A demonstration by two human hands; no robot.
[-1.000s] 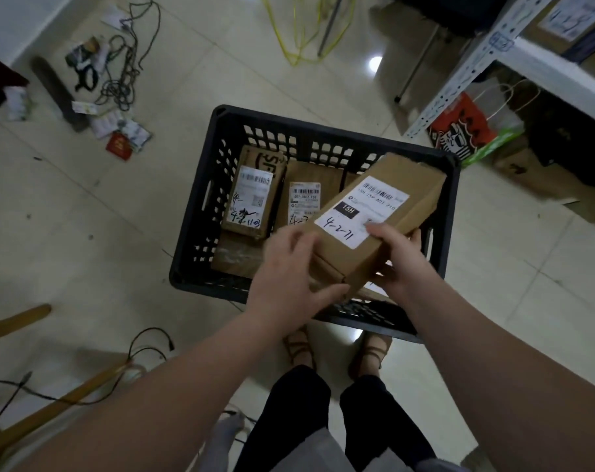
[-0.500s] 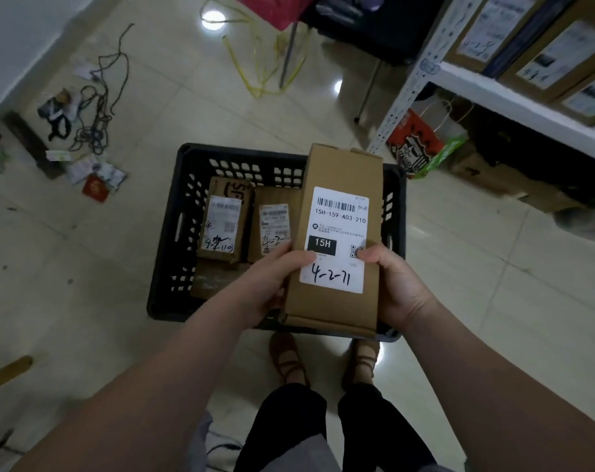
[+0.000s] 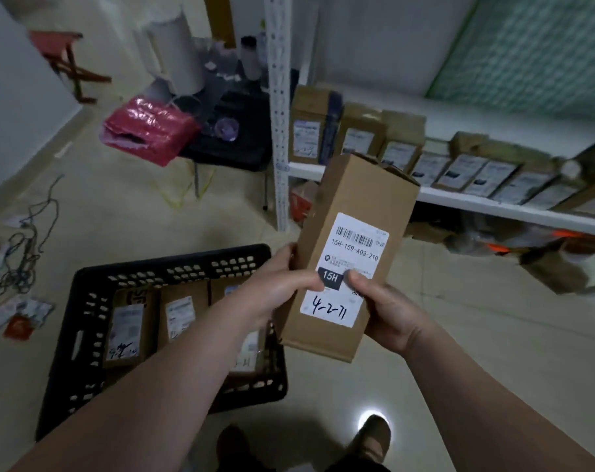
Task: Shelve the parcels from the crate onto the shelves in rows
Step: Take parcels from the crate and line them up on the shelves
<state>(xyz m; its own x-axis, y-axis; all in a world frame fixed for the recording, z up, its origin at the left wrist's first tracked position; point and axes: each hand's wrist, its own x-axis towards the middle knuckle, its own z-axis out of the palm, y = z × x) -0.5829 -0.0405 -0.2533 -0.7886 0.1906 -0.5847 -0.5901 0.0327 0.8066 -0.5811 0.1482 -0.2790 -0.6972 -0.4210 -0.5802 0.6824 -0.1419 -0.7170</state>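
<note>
Grips a tall brown parcel with both hands: left hand wrapped round its left edge, right hand clasping its lower right edge, both thumbs on the white label. Holds it upright, slightly tilted, lifted clear of the black crate and in front of the white shelf. Leaves other labelled parcels lying in the crate, with a row of boxes along the shelf's front edge.

Glossy beige tile floor under me, a light's glare close in, tangled cables left, red stool far left by the pale wall.
</note>
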